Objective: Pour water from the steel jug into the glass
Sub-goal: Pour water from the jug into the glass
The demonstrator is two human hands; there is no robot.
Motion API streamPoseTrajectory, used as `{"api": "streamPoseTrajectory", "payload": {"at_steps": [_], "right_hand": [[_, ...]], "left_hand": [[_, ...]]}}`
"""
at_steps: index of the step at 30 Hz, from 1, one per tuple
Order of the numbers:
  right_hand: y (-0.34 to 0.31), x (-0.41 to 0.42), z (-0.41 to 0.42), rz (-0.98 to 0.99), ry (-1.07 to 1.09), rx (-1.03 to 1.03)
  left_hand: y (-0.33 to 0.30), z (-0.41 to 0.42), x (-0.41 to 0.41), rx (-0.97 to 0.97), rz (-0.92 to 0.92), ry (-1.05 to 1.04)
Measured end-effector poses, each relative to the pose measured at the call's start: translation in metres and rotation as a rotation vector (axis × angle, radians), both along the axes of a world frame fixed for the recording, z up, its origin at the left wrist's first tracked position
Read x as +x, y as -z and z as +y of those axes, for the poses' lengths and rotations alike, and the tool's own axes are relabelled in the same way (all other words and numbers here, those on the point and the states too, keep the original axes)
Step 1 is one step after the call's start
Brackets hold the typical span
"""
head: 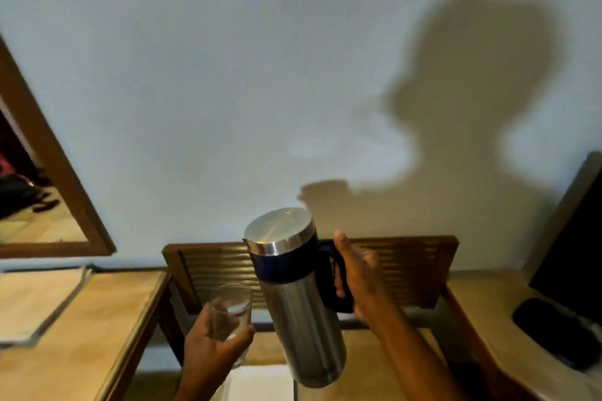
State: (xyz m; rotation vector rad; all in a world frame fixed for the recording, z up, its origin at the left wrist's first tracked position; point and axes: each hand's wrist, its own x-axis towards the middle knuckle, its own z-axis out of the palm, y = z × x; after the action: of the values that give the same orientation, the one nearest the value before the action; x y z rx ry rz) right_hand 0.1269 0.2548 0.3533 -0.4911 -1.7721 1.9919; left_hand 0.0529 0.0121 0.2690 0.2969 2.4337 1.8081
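Note:
My right hand (358, 277) grips the dark handle of the steel jug (299, 306), held in the air and tilted slightly to the left, its steel lid on top. My left hand (211, 348) holds the clear glass (231, 312) just left of the jug, below its top edge. The glass has some water in it. No stream of water is visible between jug and glass.
A wooden chair (407, 264) with a slatted back stands against the wall behind the jug. A wooden table (97, 319) with a paper pad is on the left. A dark screen (573, 238) and a black object (553, 329) sit at right. A white sheet (260, 384) lies below.

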Motion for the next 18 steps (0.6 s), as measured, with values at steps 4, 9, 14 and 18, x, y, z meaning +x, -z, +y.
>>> {"api": "streamPoseTrajectory", "payload": {"at_steps": [4,9,14,18], "right_hand": [[-0.098,0.002,-0.016,0.079,-0.005,0.054],[-0.191,0.005,-0.031,0.100,0.014,0.151],[-0.243,0.005,-0.040,0.081,0.009,0.346],[-0.273,0.004,-0.038,0.051,0.005,0.534]], "left_hand": [[-0.071,-0.006,-0.002,0.129,0.098,0.001],[-0.138,-0.013,-0.005,0.223,0.158,0.043],[-0.174,-0.013,-0.004,0.198,0.266,0.072],[-0.184,-0.013,-0.003,0.217,0.296,0.087]]}}
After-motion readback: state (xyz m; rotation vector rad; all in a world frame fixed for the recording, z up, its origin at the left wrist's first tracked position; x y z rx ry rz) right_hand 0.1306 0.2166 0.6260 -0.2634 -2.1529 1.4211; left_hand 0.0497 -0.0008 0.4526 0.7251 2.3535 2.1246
